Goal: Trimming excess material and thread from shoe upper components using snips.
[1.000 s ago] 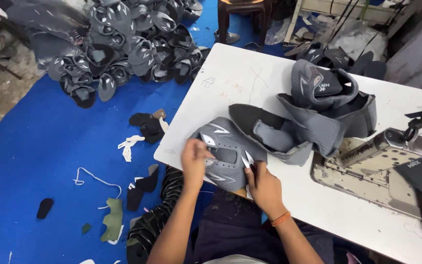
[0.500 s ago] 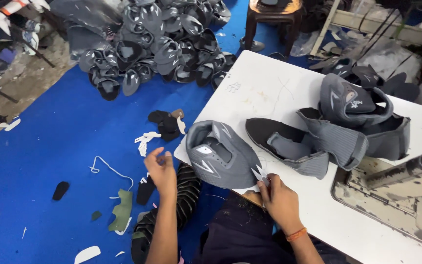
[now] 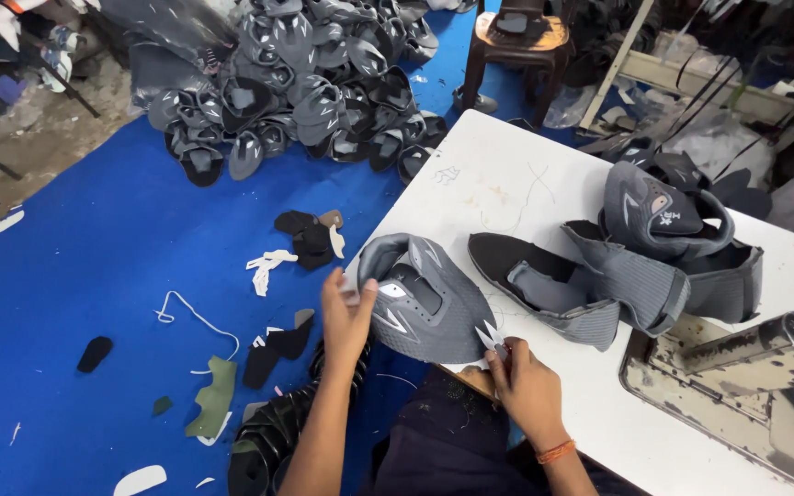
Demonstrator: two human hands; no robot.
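A grey shoe upper [image 3: 429, 303] with pale side stripes lies at the near left edge of the white table [image 3: 507, 184]. My left hand [image 3: 346, 317] grips its left rim, thumb on the fabric. My right hand [image 3: 526, 390] is at the upper's near right corner, closed on a small pointed metal cutter [image 3: 491, 338] whose tips touch the upper's edge. Beyond it lies a dark upper piece [image 3: 526, 276], opened flat.
A stack of grey uppers [image 3: 663, 239] sits mid-table, and a sewing machine bed [image 3: 737, 386] is at the right. On the blue floor [image 3: 94, 257] are a big pile of uppers [image 3: 296, 92], fabric scraps [image 3: 310, 234] and another stack [image 3: 268, 441] by my knee. A wooden stool [image 3: 516, 37] stands behind.
My left hand left the upper, swung out to the left, and now grips its left rim again. The upper has turned slightly; my right hand stays at its near corner.
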